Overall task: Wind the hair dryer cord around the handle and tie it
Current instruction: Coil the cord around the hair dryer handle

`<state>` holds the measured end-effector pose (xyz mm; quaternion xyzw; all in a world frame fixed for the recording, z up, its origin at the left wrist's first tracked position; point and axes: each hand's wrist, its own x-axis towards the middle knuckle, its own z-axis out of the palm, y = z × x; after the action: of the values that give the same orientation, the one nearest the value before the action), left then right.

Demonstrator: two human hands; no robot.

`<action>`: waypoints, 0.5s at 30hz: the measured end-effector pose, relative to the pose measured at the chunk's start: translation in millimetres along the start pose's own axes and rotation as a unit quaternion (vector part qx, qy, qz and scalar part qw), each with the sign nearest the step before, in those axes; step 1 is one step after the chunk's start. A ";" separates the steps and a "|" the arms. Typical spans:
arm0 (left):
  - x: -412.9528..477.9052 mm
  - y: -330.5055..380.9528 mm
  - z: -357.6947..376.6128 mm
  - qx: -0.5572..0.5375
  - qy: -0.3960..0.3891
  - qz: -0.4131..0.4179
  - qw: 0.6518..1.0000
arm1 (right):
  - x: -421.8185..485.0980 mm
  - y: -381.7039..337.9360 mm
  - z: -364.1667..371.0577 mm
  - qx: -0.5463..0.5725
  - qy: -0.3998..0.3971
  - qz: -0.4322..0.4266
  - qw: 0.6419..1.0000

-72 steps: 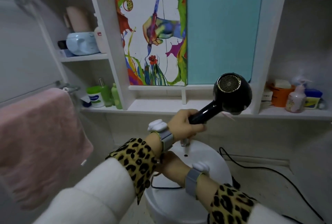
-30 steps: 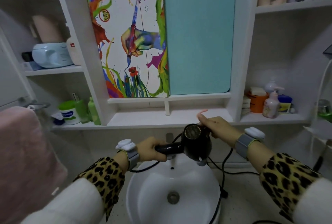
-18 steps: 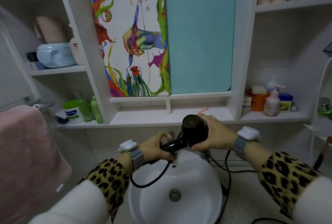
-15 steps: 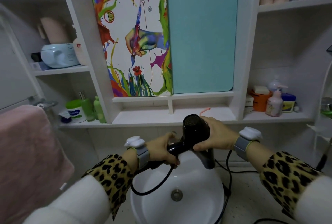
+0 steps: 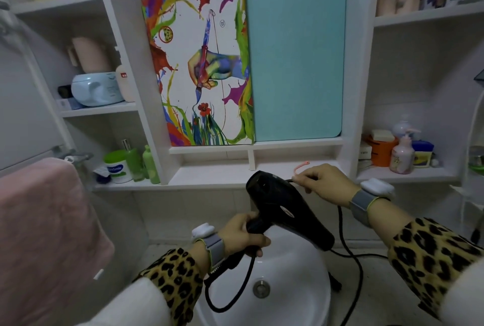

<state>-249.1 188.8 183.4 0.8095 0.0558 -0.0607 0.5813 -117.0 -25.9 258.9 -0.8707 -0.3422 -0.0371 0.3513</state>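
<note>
A black hair dryer (image 5: 281, 206) hangs over the white sink (image 5: 296, 307), its barrel slanting down to the right. My left hand (image 5: 242, 238) grips its handle from the left. The black cord (image 5: 352, 255) leaves the handle's end, loops down over the basin and runs off to the right. My right hand (image 5: 323, 184) is behind the dryer's rear end and pinches the cord together with a thin pink tie (image 5: 301, 166) that sticks up from my fingers.
A pink towel (image 5: 44, 234) hangs at the left. White shelves hold green bottles (image 5: 136, 162) at the left and a pump bottle (image 5: 402, 154) with jars at the right. A colourful panel (image 5: 201, 69) and a teal panel (image 5: 296, 61) stand behind the ledge.
The dryer has turned so its barrel points down to the right. My right hand has let go of the dryer's body and now pinches the cord and the pink tie behind it.
</note>
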 end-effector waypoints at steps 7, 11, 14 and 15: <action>-1.3 -1.4 9.0 -0.074 0.009 0.053 0.996 | 8.9 -24.6 3.9 -0.064 0.086 0.031 0.994; -0.1 1.0 12.2 -0.086 0.016 0.053 0.995 | 8.1 -46.4 7.1 -0.036 0.129 0.044 0.990; 1.1 0.8 19.1 -0.106 0.036 0.056 0.992 | 4.8 -60.3 12.8 0.106 0.134 0.072 0.983; 2.0 1.4 22.3 -0.116 0.051 0.059 0.990 | 2.1 -63.6 16.4 0.166 0.135 0.084 0.973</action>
<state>-247.7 167.3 177.3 0.7403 0.0443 0.0215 0.6705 -157.8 18.8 284.5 -0.8124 -0.2188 -0.0677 0.5362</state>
